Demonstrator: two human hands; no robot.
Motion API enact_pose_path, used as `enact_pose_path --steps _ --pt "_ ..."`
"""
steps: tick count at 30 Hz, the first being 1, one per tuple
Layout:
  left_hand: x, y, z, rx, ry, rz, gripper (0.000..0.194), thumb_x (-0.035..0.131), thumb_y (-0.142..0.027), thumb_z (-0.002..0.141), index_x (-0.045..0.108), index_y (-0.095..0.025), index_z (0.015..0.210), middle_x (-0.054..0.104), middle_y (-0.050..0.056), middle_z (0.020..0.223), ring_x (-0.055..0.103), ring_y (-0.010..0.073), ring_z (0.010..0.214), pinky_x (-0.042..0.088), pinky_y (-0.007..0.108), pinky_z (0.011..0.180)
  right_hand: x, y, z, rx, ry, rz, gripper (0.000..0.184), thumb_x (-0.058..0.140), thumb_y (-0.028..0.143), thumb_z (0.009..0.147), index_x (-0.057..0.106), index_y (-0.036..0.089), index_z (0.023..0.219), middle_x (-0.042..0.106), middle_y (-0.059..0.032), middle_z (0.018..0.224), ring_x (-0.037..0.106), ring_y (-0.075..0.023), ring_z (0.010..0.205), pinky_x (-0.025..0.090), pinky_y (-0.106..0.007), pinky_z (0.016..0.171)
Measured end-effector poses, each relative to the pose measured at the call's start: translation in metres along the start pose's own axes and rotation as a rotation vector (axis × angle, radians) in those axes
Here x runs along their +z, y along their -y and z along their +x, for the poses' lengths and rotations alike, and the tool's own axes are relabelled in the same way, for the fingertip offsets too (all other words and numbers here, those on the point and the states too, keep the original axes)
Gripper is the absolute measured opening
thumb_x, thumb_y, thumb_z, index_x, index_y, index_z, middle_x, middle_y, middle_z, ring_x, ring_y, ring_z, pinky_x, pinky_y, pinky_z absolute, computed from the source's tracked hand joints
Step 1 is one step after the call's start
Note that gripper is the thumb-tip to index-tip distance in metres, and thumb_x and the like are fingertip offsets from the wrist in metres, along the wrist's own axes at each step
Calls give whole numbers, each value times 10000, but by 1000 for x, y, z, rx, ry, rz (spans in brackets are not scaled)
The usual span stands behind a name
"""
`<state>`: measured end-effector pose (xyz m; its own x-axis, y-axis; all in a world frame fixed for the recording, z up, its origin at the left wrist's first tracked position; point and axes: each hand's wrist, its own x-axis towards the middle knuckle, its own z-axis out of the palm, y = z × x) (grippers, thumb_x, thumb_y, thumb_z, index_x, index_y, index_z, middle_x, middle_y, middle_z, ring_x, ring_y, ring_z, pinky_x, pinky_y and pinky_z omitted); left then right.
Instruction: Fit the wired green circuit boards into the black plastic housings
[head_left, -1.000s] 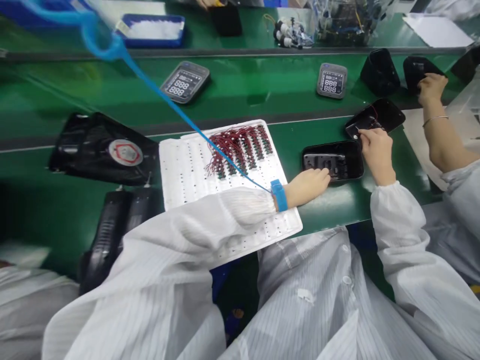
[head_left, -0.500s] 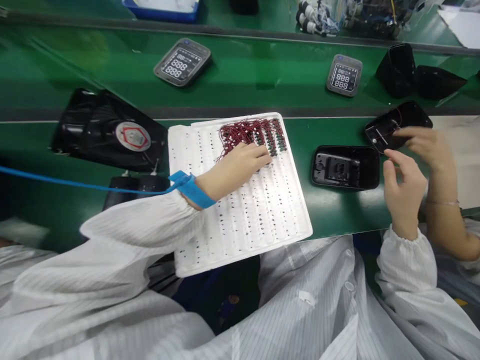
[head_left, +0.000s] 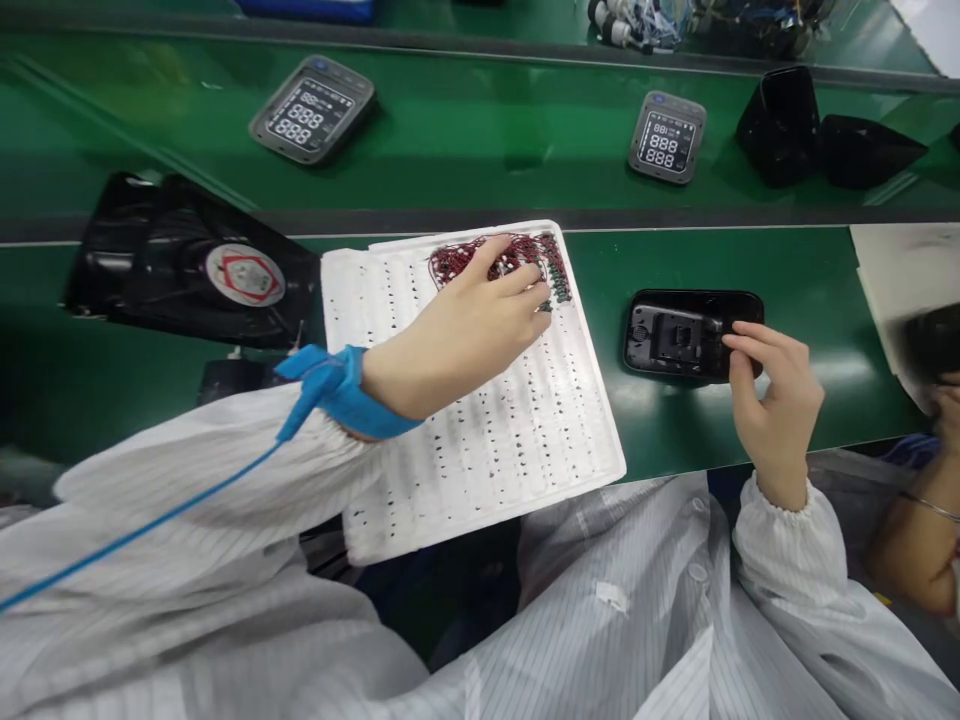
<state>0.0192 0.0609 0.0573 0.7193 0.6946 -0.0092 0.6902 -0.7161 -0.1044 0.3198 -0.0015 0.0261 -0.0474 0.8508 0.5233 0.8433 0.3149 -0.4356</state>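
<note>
My left hand (head_left: pixel 472 320), a blue strap round its wrist, reaches over a white foam tray (head_left: pixel 480 450). Its fingers are spread at a bundle of dark red wires (head_left: pixel 457 262) with small green parts at the tray's far right; no held piece shows. To the right, an open black plastic housing (head_left: pixel 664 340) lies with its hollow side up. My right hand (head_left: pixel 776 390) pinches the near right wall of this housing, fingertips over the inside and thumb on the outer side.
Two grey display units (head_left: pixel 311 110) lie on the green shelf, with black shells (head_left: pixel 780 130) at its right. Left of the tray rests a large glossy black part with a round label (head_left: pixel 246 275). A co-worker's arm (head_left: pixel 926 530) and a blurred black part are at far right.
My left hand has spread its fingers over the wires. My right hand has moved left onto the housing. The co-worker's hand and black part have withdrawn to the right.
</note>
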Motion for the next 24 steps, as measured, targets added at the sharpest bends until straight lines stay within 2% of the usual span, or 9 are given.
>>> enact_pose_path --steps 3,6,8,10,13,17,19,21,24 --pt "-12 -19 -2 42 -125 -120 339 405 30 886 647 -200 830 672 71 1028 590 264 1186 317 575 1202 -1 10 -2 -21 83 104 215 520 292 1008 718 282 1091 728 -84 1198 659 -281 1171 572 -484 948" --pt "-9 -44 3 124 -304 -209 313 426 28 903 636 -202 871 677 62 1023 630 205 1028 423 467 1099 3 15 -3 -122 261 270 236 552 329 1006 691 278 1189 723 -78 1240 670 -262 1171 559 -444 984" --pt "-4 -60 9 184 -404 -227 289 418 0 939 624 -199 898 675 62 998 620 174 910 479 384 971 7 16 -4 -183 376 367 262 574 352 1002 679 261 1224 742 -73 1203 707 -238 1088 581 -383 923" --pt "-1 -72 15 207 -473 -242 271 407 -52 983 617 -202 899 675 60 963 603 164 838 493 343 853 10 17 -5 -197 432 438 226 585 358 998 705 250 1156 774 -55 1080 740 -212 940 596 -326 795" --pt "-5 -85 23 182 -445 -240 344 350 -133 1037 625 -211 846 670 52 896 606 162 764 492 334 723 7 18 -8 -112 466 503 169 590 334 993 735 251 968 770 -7 813 724 -175 685 565 -276 625" --pt "-16 -98 28 113 -246 -261 521 215 -119 1036 686 -230 845 634 25 782 631 152 657 526 335 627 -2 14 -12 18 479 545 145 643 346 952 751 252 925 699 29 613 660 -164 501 528 -265 514" --pt "-18 -106 29 61 -231 -300 530 221 -120 1026 714 -233 870 626 22 761 636 152 612 547 337 587 -4 11 -13 47 440 544 147 648 341 943 765 253 933 674 35 577 638 -159 470 524 -262 493" --pt "-17 -113 29 39 -266 -327 513 241 -129 1023 729 -221 892 635 26 767 629 148 562 531 325 512 -4 8 -14 76 379 528 134 651 308 936 774 256 923 671 37 577 620 -147 459 525 -255 489" --pt "-16 -119 30 33 -278 -285 538 220 -79 996 735 -199 896 632 27 741 614 134 508 450 292 406 -5 5 -16 93 325 519 112 667 261 924 778 261 941 737 20 705 638 -137 505 538 -252 512"
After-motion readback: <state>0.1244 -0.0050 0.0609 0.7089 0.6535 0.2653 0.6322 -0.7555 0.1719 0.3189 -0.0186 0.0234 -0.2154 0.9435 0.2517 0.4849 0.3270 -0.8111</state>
